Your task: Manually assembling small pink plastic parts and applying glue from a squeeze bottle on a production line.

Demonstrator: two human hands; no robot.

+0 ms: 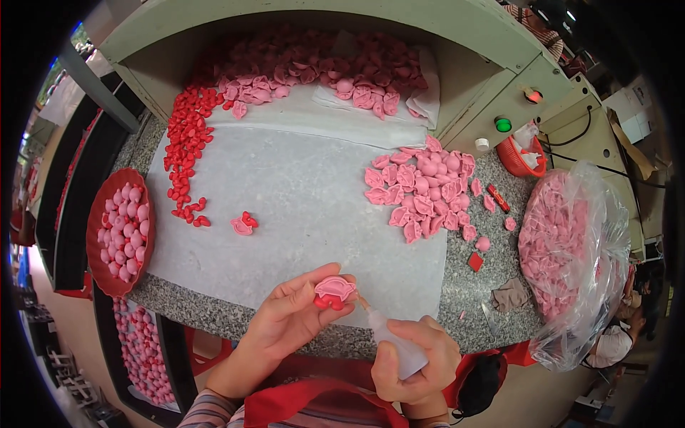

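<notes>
My left hand (pixel 285 317) is closed on a small pink molded shell piece (pixel 335 287) with a red part along its lower edge, its hollow side toward me. In my right hand (pixel 428 360) is a white squeeze bottle (pixel 403 349), tilted so its thin nozzle comes close to the shell's right side; whether they touch I cannot tell. On the white paper (pixel 300 185) beyond lies another pink shell (pixel 242 226) beside red pieces. Loose pink shells (pixel 424 185) are heaped at the right, and small red pieces (pixel 187 146) trail along the paper's left.
A green-grey cabinet (pixel 492 121) with buttons stands behind, more pink parts (pixel 342 68) piled inside it. Left is a red bowl (pixel 95 242) of pink round pieces. A clear bag (pixel 603 235) of pink pieces, a red basket (pixel 519 164) and a grey cloth (pixel 510 295) sit at right.
</notes>
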